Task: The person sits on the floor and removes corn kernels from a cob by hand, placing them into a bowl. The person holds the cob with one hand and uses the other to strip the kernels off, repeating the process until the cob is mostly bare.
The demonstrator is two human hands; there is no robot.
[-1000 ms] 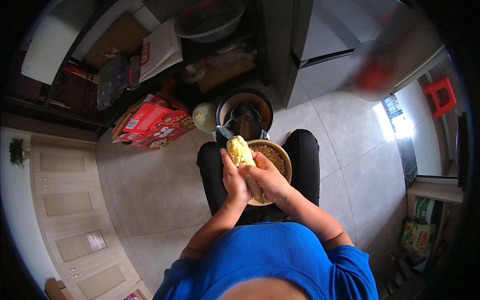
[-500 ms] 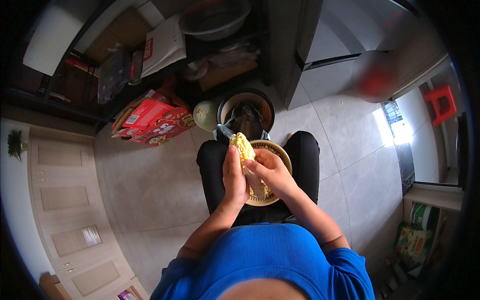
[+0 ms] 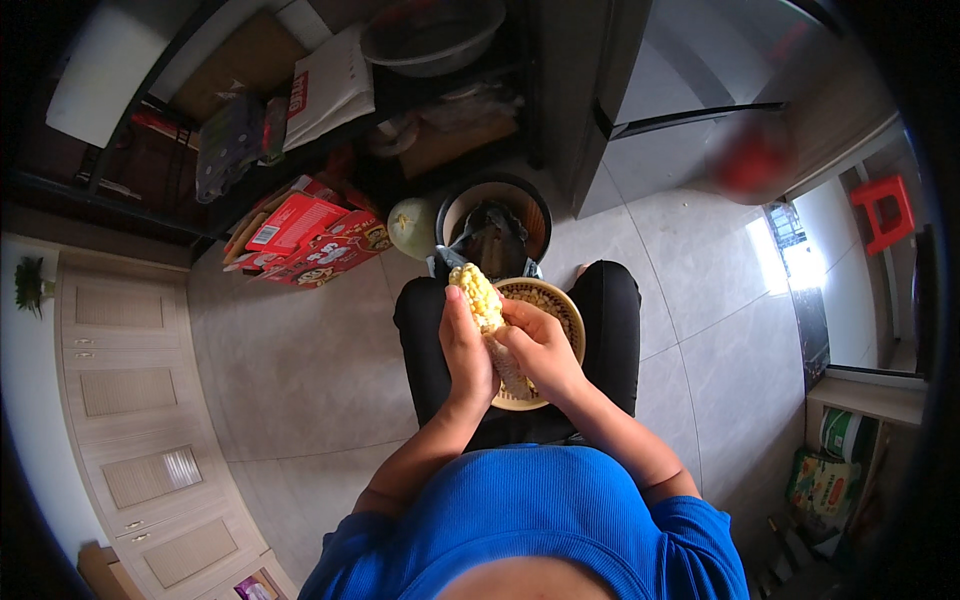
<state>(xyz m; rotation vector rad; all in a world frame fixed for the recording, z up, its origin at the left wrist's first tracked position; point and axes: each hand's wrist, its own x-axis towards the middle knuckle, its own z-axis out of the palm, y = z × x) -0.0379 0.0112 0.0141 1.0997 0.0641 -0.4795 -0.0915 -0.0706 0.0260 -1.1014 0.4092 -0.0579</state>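
Note:
A partly stripped corn cob [image 3: 478, 298] is held over my lap, slanting away from me. Pale yellow kernels cover its far end, while the near part is bare and brownish. My left hand [image 3: 468, 358] is closed around the cob from the left. From the right, my right hand [image 3: 543, 348] grips it, fingers curled and thumb against the edge of the kernel rows. Beneath both hands a round yellowish basket [image 3: 577, 318] with a patterned inner wall sits between my thighs. Loose kernels lie in it, partly hidden by my hands.
Just beyond my knees stands a round bin [image 3: 547, 215] with a dark liner. Left of it are a pale green melon [image 3: 411, 228] and red cardboard boxes [image 3: 310, 235]. A dark shelf [image 3: 380, 115] stands behind; a red stool [image 3: 882, 214] is at the far right.
The cob and both hands have shifted slightly left. My right thumb has drawn in and bent against the cob, and more of the basket shows beside it.

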